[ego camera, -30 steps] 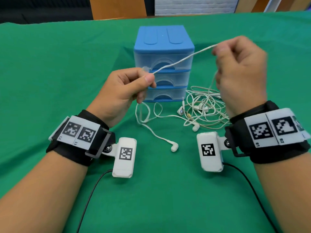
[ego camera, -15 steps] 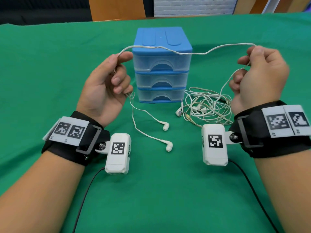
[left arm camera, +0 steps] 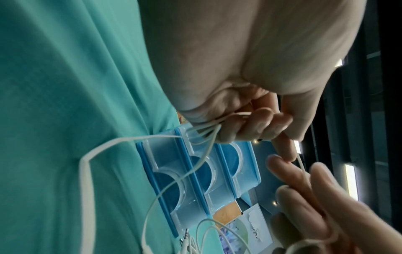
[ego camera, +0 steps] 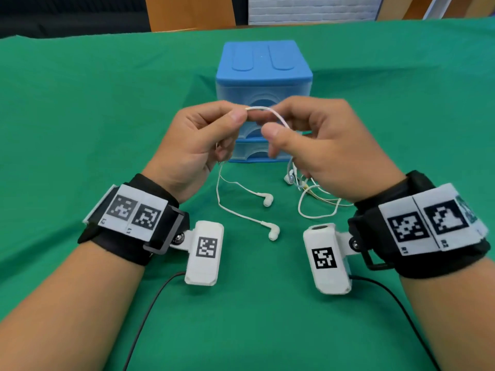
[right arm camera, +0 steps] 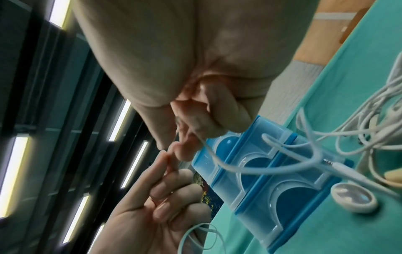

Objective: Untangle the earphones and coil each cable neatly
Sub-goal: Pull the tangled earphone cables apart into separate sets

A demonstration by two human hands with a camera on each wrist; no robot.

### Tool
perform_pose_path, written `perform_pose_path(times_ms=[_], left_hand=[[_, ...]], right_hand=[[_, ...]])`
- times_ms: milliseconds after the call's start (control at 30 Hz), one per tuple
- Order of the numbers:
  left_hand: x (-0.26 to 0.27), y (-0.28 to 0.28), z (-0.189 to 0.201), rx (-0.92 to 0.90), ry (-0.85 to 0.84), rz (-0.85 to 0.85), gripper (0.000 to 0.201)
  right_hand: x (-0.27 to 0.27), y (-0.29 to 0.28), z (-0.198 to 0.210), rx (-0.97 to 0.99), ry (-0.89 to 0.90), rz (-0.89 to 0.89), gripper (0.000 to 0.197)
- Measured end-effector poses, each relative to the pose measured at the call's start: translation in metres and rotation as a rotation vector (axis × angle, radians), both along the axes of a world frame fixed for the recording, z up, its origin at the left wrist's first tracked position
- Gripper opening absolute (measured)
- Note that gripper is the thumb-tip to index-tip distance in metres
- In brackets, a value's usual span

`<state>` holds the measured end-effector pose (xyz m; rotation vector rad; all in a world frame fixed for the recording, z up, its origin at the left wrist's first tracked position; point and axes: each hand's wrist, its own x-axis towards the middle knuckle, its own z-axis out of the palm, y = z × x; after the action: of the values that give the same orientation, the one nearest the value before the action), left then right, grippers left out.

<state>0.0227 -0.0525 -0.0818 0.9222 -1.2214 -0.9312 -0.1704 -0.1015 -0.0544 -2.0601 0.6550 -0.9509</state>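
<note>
My left hand (ego camera: 203, 137) and right hand (ego camera: 308, 135) meet above the table, both pinching a short arc of white earphone cable (ego camera: 270, 113) between them. In the left wrist view several cable strands (left arm camera: 208, 127) run through my curled left fingers (left arm camera: 256, 123). From the left hand two leads hang down to two white earbuds (ego camera: 267, 200) (ego camera: 274, 232) lying on the green cloth (ego camera: 80, 124). The right wrist view shows the cable (right arm camera: 219, 159) leaving my right fingers (right arm camera: 187, 147) and its jack plug (right arm camera: 339, 167) dangling. A tangle of other white earphones (ego camera: 316, 199) lies under the right hand.
A small blue three-drawer plastic chest (ego camera: 263, 76) stands just behind my hands, its drawers shut. Black leads (ego camera: 150, 311) run from the wrist cameras toward me. A loose earbud (right arm camera: 353, 198) lies beside the chest.
My hands were spread wide with the cable stretched between them half a second ago. They have come together in front of the chest, leaving a short arc of cable.
</note>
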Motion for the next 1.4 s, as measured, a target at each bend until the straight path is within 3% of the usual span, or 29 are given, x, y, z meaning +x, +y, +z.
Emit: perform_pose_path(times_ms=[133, 367, 500, 667, 800, 967, 1233, 1400], left_hand=[[0.0, 0.0, 0.0, 0.011, -0.018, 0.007, 0.019], [0.006, -0.001, 0.0, 0.006, 0.019, 0.017, 0.019], [0.006, -0.001, 0.0, 0.017, 0.015, 0.016, 0.02], [0.009, 0.001, 0.002, 0.063, 0.02, -0.005, 0.027], [0.009, 0.002, 0.004, 0.148, -0.018, -0.073, 0.042], [0.006, 0.003, 0.004, 0.242, -0.028, -0.147, 0.054], [-0.002, 0.005, 0.004, 0.148, -0.124, -0.178, 0.034], [-0.006, 0.006, 0.003, 0.125, -0.188, -0.175, 0.017]], right_hand=[[-0.005, -0.008, -0.001, 0.011, -0.102, -0.094, 0.025], [-0.027, -0.04, 0.0, 0.035, -0.598, -0.581, 0.023], [-0.037, -0.048, 0.0, 0.036, -0.681, -0.707, 0.023], [-0.029, -0.042, -0.002, 0.099, -0.509, -0.622, 0.017], [-0.024, -0.036, 0.001, 0.043, -0.453, -0.539, 0.015], [-0.017, -0.02, 0.003, 0.011, -0.32, -0.291, 0.019], [-0.011, -0.016, -0.001, 0.053, -0.089, -0.043, 0.018], [-0.011, -0.015, 0.0, 0.039, -0.121, -0.15, 0.018]])
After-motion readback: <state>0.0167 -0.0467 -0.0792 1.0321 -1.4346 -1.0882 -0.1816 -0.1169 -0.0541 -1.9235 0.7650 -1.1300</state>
